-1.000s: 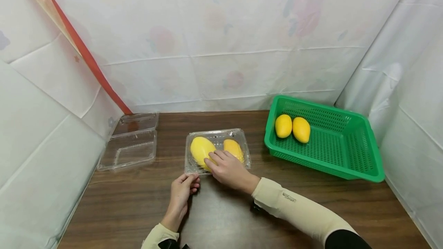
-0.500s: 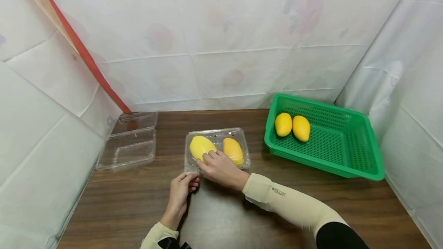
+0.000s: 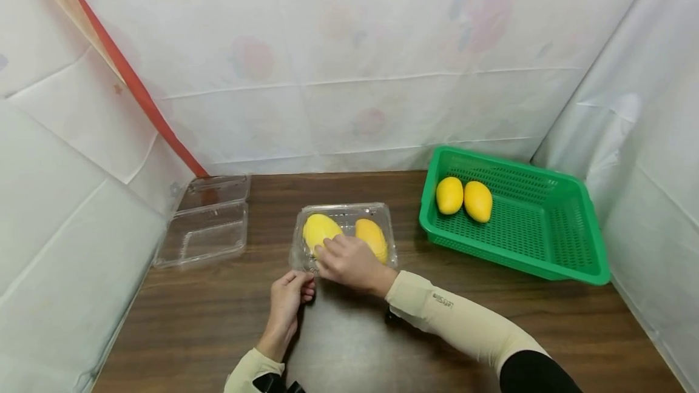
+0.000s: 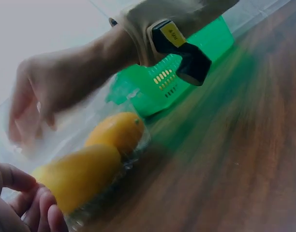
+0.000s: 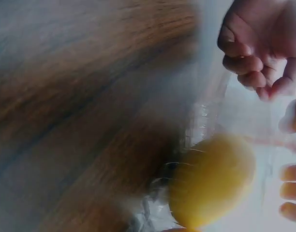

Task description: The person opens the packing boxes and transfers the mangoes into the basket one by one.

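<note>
Two yellow mangoes, the left one [image 3: 319, 230] paler and the right one [image 3: 371, 236] more orange, lie inside a clear plastic clamshell box [image 3: 344, 211] at the middle of the table. My left hand [image 3: 286, 299] pinches the box's near left corner between thumb and fingers. Over the box's near side, my right hand [image 3: 349, 262] is bent downward, its fingertips at the clear plastic and hiding part of the left mango. In the right wrist view its fingers [image 5: 290, 191] are spread apart from the thumb. The lid's edges are hard to make out.
At the right stands a green perforated basket [image 3: 524, 217] with two more mangoes [image 3: 464, 199] in its left end. Another clear clamshell box [image 3: 210, 229] lies opened out at the left back. White sheeting [image 3: 349, 65] walls the table [image 3: 218, 320] behind and at both sides.
My right hand has slid left over the box, uncovering more of the right mango. My left hand has stayed at the near left corner.
</note>
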`<state>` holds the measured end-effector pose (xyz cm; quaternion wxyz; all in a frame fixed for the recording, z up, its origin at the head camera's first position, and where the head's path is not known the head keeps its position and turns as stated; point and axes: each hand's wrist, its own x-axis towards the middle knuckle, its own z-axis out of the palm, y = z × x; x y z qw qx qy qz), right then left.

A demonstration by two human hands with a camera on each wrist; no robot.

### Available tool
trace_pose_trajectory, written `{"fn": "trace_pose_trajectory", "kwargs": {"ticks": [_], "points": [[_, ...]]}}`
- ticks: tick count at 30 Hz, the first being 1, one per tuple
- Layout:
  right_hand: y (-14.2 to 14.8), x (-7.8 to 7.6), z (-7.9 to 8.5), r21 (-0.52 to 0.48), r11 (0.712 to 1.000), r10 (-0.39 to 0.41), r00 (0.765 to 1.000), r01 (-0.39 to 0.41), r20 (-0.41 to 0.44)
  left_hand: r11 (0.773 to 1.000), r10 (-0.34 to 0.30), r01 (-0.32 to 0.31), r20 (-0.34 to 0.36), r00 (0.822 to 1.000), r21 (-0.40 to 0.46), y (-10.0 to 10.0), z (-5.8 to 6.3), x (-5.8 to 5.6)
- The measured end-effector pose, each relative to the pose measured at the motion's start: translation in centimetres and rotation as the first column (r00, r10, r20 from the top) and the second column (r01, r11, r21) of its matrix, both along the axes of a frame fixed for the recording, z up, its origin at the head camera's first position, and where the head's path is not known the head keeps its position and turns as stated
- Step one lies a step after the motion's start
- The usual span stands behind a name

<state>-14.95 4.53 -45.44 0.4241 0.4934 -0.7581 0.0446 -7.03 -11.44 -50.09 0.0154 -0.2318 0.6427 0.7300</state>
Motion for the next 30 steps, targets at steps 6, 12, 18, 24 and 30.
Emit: {"fn": "trace_pose_trajectory", "kwargs": {"ticks": [6, 12, 18, 24, 30], "points": [[0.5, -0.8, 3.6, -0.008, 0.997, -0.073, 0.987, 0.075, 0.144, 1.000, -0.011, 0.011, 0.039, 0.999, 0.013, -0.2, 0.0, 0.4], [1.8, -0.4, 3.2, 0.086, 0.995, -0.078, 0.967, 0.058, 0.242, 0.997, -0.069, 0.071, 0.053, 0.996, -0.040, -0.3, 0.1, 0.4], [3.2, -0.2, 2.9, 0.053, 0.998, -0.054, 0.966, 0.042, 0.254, 0.995, -0.077, 0.079, 0.042, 0.996, -0.056, -0.9, 0.4, 0.4], [4.0, -0.2, 3.0, 0.047, 0.999, -0.028, 0.967, 0.016, 0.254, 0.997, -0.054, 0.056, 0.026, 0.998, -0.061, -1.7, 1.0, -0.3], [4.5, -0.2, 2.9, 0.044, 0.999, 0.003, 0.968, -0.015, 0.251, 0.997, -0.016, 0.016, 0.001, 1.000, -0.072, -2.1, 0.8, -1.2]]}}
